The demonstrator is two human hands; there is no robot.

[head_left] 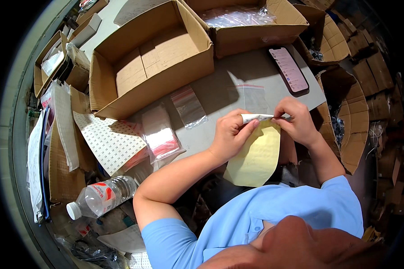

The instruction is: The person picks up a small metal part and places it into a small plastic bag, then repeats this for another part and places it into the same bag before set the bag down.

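Observation:
My left hand [233, 134] grips the folded-over top edge of a yellow-backed label sheet [256, 154], its thumb lying along the fold. White printed paper shows where the edge curls over. At the right end of that fold, my right hand [295, 120] pinches with thumb and fingertips; whether a loose label is between them is too small to tell. The sheet hangs down in front of my body. Just beyond my hands lies a clear zip bag [254, 96] on the grey table [224, 74]. A second zip bag [188, 106], with a red top strip, lies to its left.
An open cardboard box [155, 85] stands at the back left, another box [260, 33] holding clear bags at the back. A phone [289, 71] lies at the right. Bundled bags [159, 134], a printed label sheet [107, 141] and a plastic bottle [103, 197] are left.

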